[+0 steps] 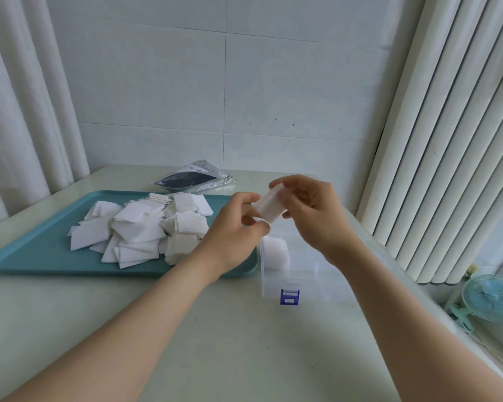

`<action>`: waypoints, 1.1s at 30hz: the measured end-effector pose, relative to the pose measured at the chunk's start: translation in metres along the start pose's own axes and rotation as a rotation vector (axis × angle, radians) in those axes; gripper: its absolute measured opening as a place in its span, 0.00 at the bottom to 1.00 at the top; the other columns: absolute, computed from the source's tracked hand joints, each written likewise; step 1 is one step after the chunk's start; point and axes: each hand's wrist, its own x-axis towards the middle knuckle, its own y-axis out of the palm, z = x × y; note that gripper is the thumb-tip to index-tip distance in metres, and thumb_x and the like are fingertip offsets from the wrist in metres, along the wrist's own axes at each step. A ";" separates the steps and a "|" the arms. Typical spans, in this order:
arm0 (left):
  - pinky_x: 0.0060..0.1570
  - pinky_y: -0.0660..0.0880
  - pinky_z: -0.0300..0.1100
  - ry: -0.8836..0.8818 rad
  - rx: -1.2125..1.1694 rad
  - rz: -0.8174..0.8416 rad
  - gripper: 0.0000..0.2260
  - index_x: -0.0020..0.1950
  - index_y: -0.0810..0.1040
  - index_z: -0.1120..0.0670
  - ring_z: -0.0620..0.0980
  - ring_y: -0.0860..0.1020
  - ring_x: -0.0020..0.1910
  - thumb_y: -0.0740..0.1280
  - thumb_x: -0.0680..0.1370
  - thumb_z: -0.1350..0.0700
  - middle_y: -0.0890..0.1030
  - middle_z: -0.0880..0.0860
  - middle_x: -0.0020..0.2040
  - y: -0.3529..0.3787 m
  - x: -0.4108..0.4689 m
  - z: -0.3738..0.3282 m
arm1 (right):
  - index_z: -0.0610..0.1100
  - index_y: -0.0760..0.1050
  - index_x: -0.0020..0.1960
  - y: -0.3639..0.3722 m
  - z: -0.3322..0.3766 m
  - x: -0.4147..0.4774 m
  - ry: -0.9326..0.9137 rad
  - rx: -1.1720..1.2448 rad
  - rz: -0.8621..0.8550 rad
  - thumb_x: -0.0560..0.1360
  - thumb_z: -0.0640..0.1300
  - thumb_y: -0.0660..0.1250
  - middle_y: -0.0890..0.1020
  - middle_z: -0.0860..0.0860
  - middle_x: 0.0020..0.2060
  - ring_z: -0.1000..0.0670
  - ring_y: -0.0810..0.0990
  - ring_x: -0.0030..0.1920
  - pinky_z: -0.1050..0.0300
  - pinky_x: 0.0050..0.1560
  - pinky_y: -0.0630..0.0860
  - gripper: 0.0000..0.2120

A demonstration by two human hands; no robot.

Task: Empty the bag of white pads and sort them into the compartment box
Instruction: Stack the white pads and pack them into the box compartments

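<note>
A pale worktop [186, 329] sits in a corner of white tiled wall, with curtains to the left and vertical blinds to the right. Both hands pinch a small stack of white pads [269, 206] in the air above the clear compartment box [296, 274]. The left hand [235, 236] grips its lower-left end and the right hand [314, 210] its upper-right end, so its long axis slants between them. One far-left compartment holds pads [275, 250]. Loose pads [140, 227] lie heaped on the teal tray [41, 265] just left of the box, and the bag [192, 179] lies flat beyond the tray.
</note>
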 end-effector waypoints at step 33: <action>0.55 0.76 0.53 0.247 0.679 0.014 0.11 0.55 0.80 0.46 0.48 0.78 0.46 0.62 0.78 0.57 0.77 0.45 0.52 0.005 -0.009 0.023 | 0.51 0.81 0.37 0.011 -0.031 -0.006 0.228 -0.728 0.102 0.68 0.60 0.79 0.81 0.52 0.33 0.52 0.80 0.38 0.58 0.32 0.72 0.15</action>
